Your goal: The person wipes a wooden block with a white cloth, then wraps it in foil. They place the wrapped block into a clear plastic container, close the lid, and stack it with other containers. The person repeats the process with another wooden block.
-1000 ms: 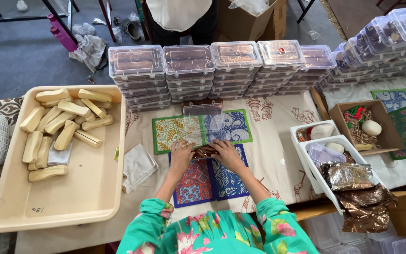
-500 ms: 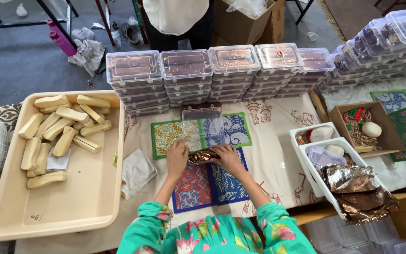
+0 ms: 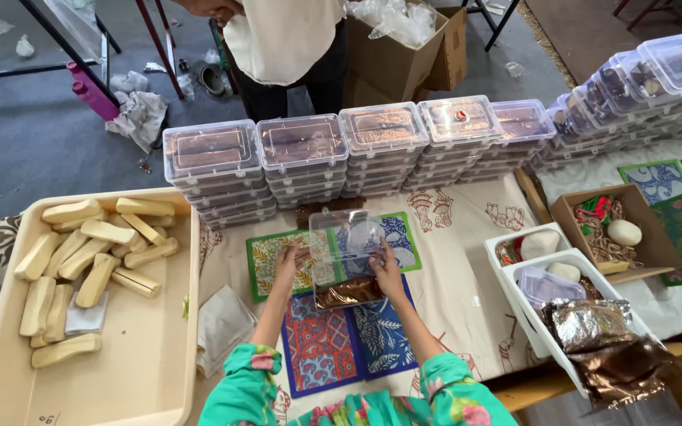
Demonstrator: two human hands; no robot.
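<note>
While you are looking down at the patterned mats, this is how things are lying:

Left hand: your left hand (image 3: 288, 263) is pressing against the left side of the clear plastic box (image 3: 346, 256), fingers curled lightly around its edge.
Right hand: your right hand (image 3: 387, 268) is gripping the box's right side, thumb and fingers closing on the wall.
Box: it is sitting at the centre of the scene, tilted open toward you, with a brown foil-wrapped piece (image 3: 349, 292) lying at its near end, between your two hands.
Mats: the green mat (image 3: 266, 260) is lying under the box; the blue and red mat (image 3: 321, 347) is lying at 6 o'clock from it.
Stacks: lidded clear boxes (image 3: 301, 154) are standing in rows at 12 o'clock, running off toward 2 o'clock.
Tray: the beige tray (image 3: 151, 355) at 9 o'clock is holding pale bars (image 3: 92, 248).
White bins: at 3 o'clock, white bins (image 3: 518, 272) are holding crumpled foil (image 3: 601, 335).
Other person: someone in a cream top (image 3: 282, 35) is standing at 12 o'clock, beyond the stacks.
</note>
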